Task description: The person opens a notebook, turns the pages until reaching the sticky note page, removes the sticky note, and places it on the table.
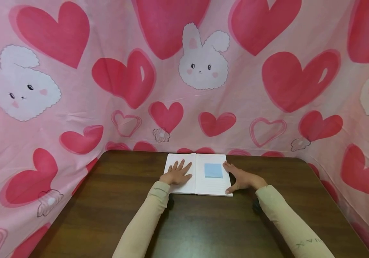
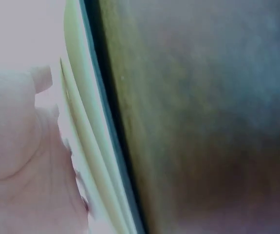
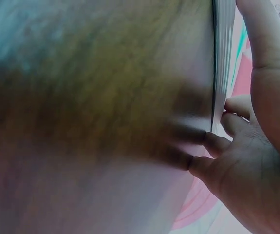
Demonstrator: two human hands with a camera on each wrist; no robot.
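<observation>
An open notebook with white lined pages lies flat on the table. A light blue sticky note sits on its right page. My left hand rests on the left page with its fingers spread. In the left wrist view, that palm is beside the notebook's page edges. My right hand is at the notebook's right side, thumb near the lower corner and fingertips at the outer edge. The right wrist view shows the fingers against the page stack's side and the table.
The dark brown wooden table extends on both sides of the notebook and in front of it. A pink cloth printed with hearts and rabbits hangs behind the table and along its sides.
</observation>
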